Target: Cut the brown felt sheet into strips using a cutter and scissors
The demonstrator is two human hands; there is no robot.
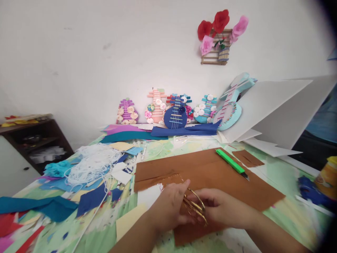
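My left hand (171, 203) and my right hand (221, 207) come together over the front of a large brown sheet (210, 175). Between them is a shiny gold looped thing (197, 197) with thin curved arms. Fingers of both hands close on it from either side and hide part of it, so its kind is unclear. Beyond my right hand, a green utility knife (230, 161) lies on the sheet with its blade showing. A smaller brown piece (248, 158) rests past the sheet's right edge.
White cord (93, 161) lies tangled among coloured scraps at left. Several decorated lute-shaped crafts (175, 117) stand against the wall. White boards (271, 105) lean at right, near a yellow container (328, 175). A blue strip (186, 130) lies along the back.
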